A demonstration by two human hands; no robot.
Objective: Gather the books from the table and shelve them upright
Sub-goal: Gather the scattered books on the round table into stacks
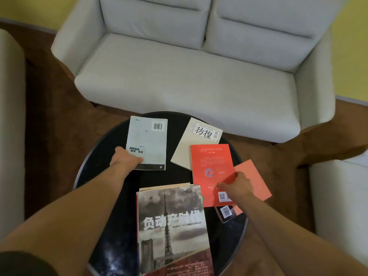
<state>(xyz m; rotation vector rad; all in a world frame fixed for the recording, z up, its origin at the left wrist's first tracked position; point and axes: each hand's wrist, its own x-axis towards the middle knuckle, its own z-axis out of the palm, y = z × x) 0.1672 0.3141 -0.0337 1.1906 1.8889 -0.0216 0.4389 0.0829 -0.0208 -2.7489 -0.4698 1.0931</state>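
Thumb and curled fingers of the left grip point(127, 158) close on the near left corner of the pale book point(148, 140), which lies flat, back cover up, on the dark round counter point(99, 156). How far the fingers reach under it cannot be told. The right grip point(238, 185) sits over the right edge of the red book point(211, 168), thumb laid across the cover and fingers bent, apparently pinching that edge. Directly beneath and to the right of this grip a salmon book point(254, 178) pokes out from under the red one. Just nearer than the grip, a dark book point(226, 213) with a barcode shows from under both. Beyond the right grip, the red book's far corner overlaps a cream book point(191, 150). Between the two forearms, nearest the person, lies the large tower book point(173, 226), with another volume's page edge point(165, 186) showing at its far end. By this reading the task has barely begun: every book is lying flat on the counter, none is stacked in hand, and no shelf is in view. Two books seem about to be lifted; collecting the rest, carrying and standing them upright all remain. A pale sofa point(189, 76) stands well beyond both grips.
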